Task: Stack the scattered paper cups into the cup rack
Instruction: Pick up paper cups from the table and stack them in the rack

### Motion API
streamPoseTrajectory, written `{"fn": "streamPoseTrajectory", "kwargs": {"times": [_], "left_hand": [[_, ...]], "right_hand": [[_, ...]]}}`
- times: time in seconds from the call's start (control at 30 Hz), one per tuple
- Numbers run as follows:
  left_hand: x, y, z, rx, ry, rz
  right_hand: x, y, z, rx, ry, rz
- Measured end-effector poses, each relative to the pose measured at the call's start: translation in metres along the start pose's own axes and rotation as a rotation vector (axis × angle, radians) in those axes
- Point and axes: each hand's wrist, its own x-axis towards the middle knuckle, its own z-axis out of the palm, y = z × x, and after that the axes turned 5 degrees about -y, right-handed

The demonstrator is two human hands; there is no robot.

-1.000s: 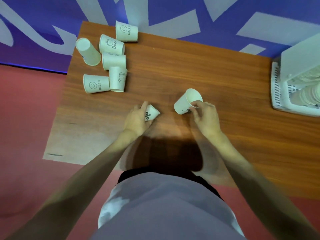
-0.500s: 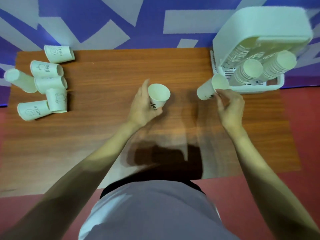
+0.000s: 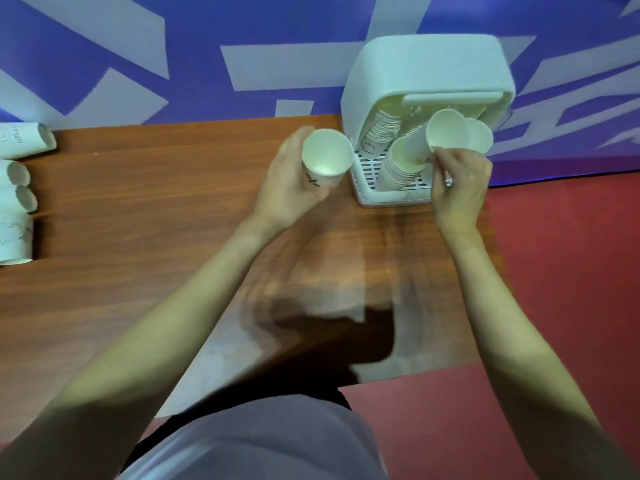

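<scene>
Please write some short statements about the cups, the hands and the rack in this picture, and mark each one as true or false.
1. The left hand holds a paper cup with its open mouth facing up. True.
2. The right hand is empty. False: it pinches a second cup over the cup rack.
3. The cup rack already contains stacks of cups. True.
4. All loose cups are gone from the table. False: several cups lie on their sides at its left edge.
5. The rack stands at the table's left end. False: it stands at the right end.
</scene>
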Motion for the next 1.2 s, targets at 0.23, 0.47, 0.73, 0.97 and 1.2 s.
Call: {"fn": "streamPoseTrajectory", "kwargs": {"times": [0.23,0.47,0.73,0.97,1.2], "left_hand": [[0.034,0.027,0.009,0.06,0.048,0.057],[0.055,0.042,0.028,0.034,0.039,0.109],[0.088,0.062,0.072,0.05,-0.091,0.154],[0.095,0.053,0.11,0.101,-0.192,0.159],[0.081,0.027,0.111,0.149,-0.25,0.14]], "right_hand": [[-0.003,0.006,0.024,0.04,-0.14,-0.086],[0.0,0.009,0.034,0.045,-0.366,-0.084],[-0.028,0.021,0.011,0.265,-0.283,0.123],[-0.058,0.026,0.003,0.18,-0.383,0.215],[-0.074,0.017,0.003,0.124,-0.473,0.212]]}}
